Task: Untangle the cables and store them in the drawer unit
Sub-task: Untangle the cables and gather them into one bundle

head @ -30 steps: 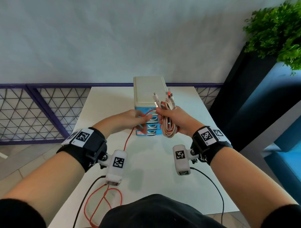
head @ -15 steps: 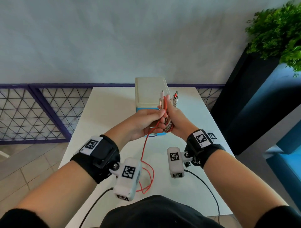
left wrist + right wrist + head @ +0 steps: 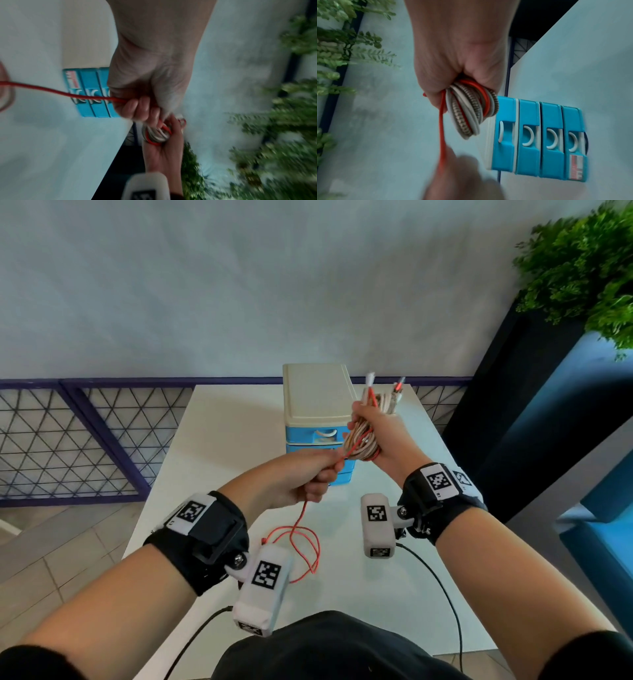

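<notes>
My right hand (image 3: 376, 436) grips a coiled bundle of cables (image 3: 363, 441), white, braided and red, held up in front of the drawer unit (image 3: 317, 402); plug ends stick out above the fist. The same bundle (image 3: 469, 108) shows in the right wrist view. My left hand (image 3: 313, 474) pinches a red cable (image 3: 301, 520) that runs taut from the bundle and loops down onto the white table (image 3: 219, 446). The red cable (image 3: 60, 92) passes through my curled left fingers (image 3: 135, 106). The blue drawers (image 3: 539, 139) are all closed.
The cream-topped drawer unit stands at the table's far middle. A purple mesh railing (image 3: 68, 440) runs behind and to the left. A dark planter with a green plant (image 3: 582, 268) stands at the right. Black camera leads (image 3: 442, 587) trail off the near table edge.
My right hand has lifted the bundle up and right, away from the left hand. The left hand has drawn back toward me, pulling the red cable out taut; its slack has gathered on the table.
</notes>
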{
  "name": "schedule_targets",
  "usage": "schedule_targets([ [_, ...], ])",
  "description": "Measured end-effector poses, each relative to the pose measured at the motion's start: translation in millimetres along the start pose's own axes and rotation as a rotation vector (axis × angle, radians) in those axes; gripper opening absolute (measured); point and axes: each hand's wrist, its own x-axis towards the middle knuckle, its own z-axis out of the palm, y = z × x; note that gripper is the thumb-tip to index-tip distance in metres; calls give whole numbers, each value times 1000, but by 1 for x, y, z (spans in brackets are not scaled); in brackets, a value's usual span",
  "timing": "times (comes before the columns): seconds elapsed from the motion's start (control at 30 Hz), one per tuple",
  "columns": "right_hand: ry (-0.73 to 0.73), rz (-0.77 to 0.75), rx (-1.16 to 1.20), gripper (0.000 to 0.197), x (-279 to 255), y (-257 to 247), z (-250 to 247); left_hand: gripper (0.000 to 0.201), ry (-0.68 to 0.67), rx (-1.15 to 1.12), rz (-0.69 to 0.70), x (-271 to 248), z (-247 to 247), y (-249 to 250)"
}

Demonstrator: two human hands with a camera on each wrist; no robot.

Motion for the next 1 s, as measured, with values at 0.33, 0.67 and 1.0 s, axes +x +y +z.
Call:
schedule_targets([
  [0.33, -174, 135, -199, 9, -7, -19, -14, 29, 293, 915, 70, 1, -31, -18],
  [0.67, -429, 300, -420, 12, -22, -8, 1, 6, 637, 778, 612, 19, -21, 0],
  [1.0, -184, 152, -532, 22, -10, 4, -13, 44, 331, 242, -20, 12, -40, -7],
])
